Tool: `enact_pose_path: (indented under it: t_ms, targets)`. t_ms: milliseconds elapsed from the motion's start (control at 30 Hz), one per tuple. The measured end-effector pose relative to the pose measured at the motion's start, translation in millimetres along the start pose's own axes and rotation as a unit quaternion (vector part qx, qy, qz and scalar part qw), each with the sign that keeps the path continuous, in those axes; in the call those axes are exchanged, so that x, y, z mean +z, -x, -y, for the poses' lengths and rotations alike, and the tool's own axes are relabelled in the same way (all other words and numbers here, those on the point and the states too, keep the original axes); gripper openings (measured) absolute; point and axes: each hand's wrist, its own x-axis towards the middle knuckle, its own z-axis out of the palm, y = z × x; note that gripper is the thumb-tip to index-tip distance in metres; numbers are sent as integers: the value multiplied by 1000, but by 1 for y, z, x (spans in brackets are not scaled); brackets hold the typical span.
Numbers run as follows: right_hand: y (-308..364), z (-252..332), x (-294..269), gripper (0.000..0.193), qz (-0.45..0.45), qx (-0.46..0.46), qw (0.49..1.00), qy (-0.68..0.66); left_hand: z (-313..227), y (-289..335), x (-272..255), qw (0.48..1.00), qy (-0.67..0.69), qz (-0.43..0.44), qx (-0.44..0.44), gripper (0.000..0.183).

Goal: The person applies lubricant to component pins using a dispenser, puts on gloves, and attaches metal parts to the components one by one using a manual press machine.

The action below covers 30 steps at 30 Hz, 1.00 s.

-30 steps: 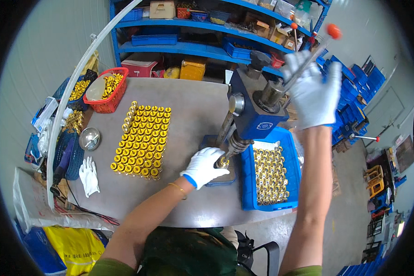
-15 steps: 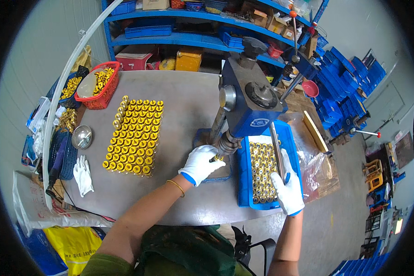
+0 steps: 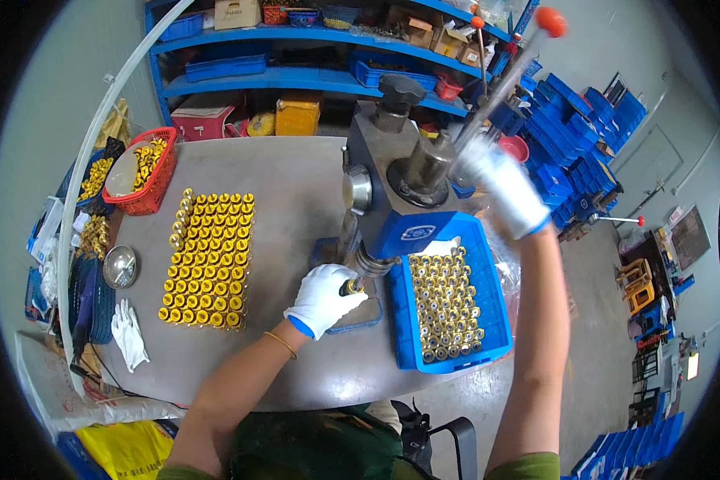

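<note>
In its white glove, my left hand point(image 3: 326, 302) closes around a small brass-coloured cylindrical part point(image 3: 350, 287), keeping it below the ram point(image 3: 371, 262) of a blue bench press point(image 3: 420, 228). My right hand point(image 3: 506, 188), also gloved, is raised beside the press. It is smeared by motion, close to a steel lever point(image 3: 500, 88) tipped with an orange-red ball; whether its fingers grip the lever cannot be made out. Right of the press, a blue tray point(image 3: 496, 336) contains rows of small metal parts point(image 3: 446, 304).
Rows of yellow-topped parts point(image 3: 208, 268) stand on the grey table point(image 3: 288, 184). Left of them are a red basket point(image 3: 166, 172) of yellow pieces, a metal bowl point(image 3: 121, 266) and a spare white glove point(image 3: 128, 334). Blue shelving point(image 3: 296, 78) spans the back.
My right hand has risen from above the blue tray to beside the press head, and the lever has swung up. My left hand stays on the part under the ram. The view has shifted slightly.
</note>
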Motion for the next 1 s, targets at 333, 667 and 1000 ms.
enact_pose_path:
  t_ms: [333, 667, 1000]
  targets:
    - [25, -198, 47, 36, 63, 374, 802, 462, 82, 5, -108, 968, -99, -226, 49, 25]
    - [34, -217, 53, 34, -58, 125, 950, 280, 199, 80, -213, 920, -223, -266, -182, 28]
    - [67, -191, 54, 41, 64, 190, 972, 125, 215, 110, -208, 915, -269, -230, -194, 30]
